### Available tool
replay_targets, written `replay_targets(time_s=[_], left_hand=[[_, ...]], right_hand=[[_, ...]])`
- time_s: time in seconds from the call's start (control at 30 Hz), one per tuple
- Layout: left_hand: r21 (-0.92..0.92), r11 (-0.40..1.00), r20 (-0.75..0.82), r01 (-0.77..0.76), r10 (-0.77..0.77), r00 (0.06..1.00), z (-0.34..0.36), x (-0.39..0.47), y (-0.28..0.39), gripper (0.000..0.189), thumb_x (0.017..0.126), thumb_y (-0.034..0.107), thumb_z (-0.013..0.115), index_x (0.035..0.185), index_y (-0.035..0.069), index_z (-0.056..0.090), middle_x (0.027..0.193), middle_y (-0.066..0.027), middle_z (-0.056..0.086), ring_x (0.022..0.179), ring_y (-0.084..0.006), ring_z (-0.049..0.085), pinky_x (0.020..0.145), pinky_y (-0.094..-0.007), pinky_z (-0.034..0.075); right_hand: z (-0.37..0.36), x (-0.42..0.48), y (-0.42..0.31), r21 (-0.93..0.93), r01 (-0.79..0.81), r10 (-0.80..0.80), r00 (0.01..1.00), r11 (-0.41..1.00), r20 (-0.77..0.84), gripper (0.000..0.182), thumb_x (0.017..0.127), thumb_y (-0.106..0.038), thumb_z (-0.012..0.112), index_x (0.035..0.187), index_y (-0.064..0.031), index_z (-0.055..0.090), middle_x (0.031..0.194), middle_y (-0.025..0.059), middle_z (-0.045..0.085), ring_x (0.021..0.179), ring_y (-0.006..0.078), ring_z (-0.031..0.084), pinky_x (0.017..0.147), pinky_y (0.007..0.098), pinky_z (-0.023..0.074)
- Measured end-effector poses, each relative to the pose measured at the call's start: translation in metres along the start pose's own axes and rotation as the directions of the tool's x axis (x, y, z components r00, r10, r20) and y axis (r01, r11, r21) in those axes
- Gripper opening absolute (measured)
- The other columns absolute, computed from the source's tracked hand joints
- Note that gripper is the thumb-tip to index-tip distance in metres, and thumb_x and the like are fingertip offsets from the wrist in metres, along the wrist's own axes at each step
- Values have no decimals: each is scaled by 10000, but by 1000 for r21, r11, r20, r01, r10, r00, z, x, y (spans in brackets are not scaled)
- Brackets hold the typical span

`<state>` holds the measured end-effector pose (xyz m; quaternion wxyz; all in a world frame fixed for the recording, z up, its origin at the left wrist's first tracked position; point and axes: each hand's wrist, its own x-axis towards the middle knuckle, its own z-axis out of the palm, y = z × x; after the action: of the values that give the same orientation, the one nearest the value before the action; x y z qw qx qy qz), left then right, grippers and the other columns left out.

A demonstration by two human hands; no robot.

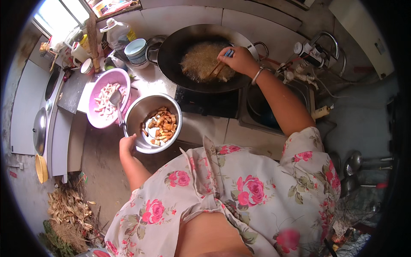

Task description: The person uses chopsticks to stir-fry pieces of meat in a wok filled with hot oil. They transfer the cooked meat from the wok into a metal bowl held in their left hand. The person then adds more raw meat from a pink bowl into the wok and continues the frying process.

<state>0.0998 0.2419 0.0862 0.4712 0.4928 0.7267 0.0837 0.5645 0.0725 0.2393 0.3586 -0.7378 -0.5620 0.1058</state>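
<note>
My right hand [239, 61] is closed on a pair of chopsticks [217, 68], whose tips dip into bubbling oil in a large dark wok [167, 64]. Pieces of food lie in the foaming oil [199, 59]. With my left hand [129, 145] I grip the rim of a stainless steel bowl [135, 112], tilted a little, that holds browned fried pieces, likely meat [165, 127]. Against it stands a pink plastic basin [93, 93] of pale raw strips [107, 99]. A metal ladle [115, 98] lies in the basin, its handle reaching to the bowl's rim.
Stacked bowls [135, 48], a large plastic oil bottle [117, 32] and a straw whisk [92, 41] stand left of the wok. A sink [276, 127] with a curved faucet [334, 41] lies to the right, partly under my forearm. Ladles [353, 160] hang at the far right.
</note>
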Motion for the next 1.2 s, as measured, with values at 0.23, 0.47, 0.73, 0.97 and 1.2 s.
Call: replay_targets(time_s=[0.23, 0.47, 0.73, 0.97, 1.2], left_hand=[[-16, 991, 66, -131, 132, 989, -17, -56, 28, 252, 775, 212, 667, 640, 65, 511, 480, -1, 415, 341, -118, 341, 335, -300, 225], [107, 968, 26, -228, 227, 974, -16, -82, 44, 287, 776, 265, 666, 658, 42, 528, 501, -18, 459, 372, -122, 423, 356, -296, 326], [141, 955, -49, -259, 268, 962, -21, -95, 41, 294, 767, 284, 668, 686, 24, 554, 531, -23, 484, 392, -133, 452, 369, -299, 353], [121, 959, -47, -257, 264, 963, -20, -101, 40, 305, 761, 305, 666, 698, 25, 564, 543, -26, 495, 403, -133, 464, 371, -304, 372], [182, 949, -67, -258, 274, 959, -16, -97, 43, 320, 759, 301, 670, 656, 27, 540, 512, -21, 480, 395, -128, 462, 372, -296, 391]], right_hand=[[-33, 40, 54, -287, 11, -98, 951, 958, -292, 224, 831, -345, 573, 837, -149, 682, 579, 51, 596, 528, 207, 570, 503, 336, 461], [-25, 87, 100, -284, -210, 111, 938, 936, -329, 265, 816, -341, 547, 871, -112, 669, 787, 124, 646, 746, 288, 614, 689, 394, 491], [77, 125, 74, -341, 82, -140, 979, 937, -147, 232, 786, -316, 578, 825, -111, 678, 863, 133, 647, 820, 315, 603, 740, 411, 486], [73, 109, 31, -211, 243, -244, 970, 947, 22, 216, 756, -286, 637, 824, -84, 676, 742, 87, 655, 701, 227, 621, 643, 346, 485], [45, 77, 18, 190, 295, -310, 949, 936, 56, 207, 792, -216, 619, 814, -14, 659, 751, 69, 662, 656, 152, 617, 615, 299, 486]])
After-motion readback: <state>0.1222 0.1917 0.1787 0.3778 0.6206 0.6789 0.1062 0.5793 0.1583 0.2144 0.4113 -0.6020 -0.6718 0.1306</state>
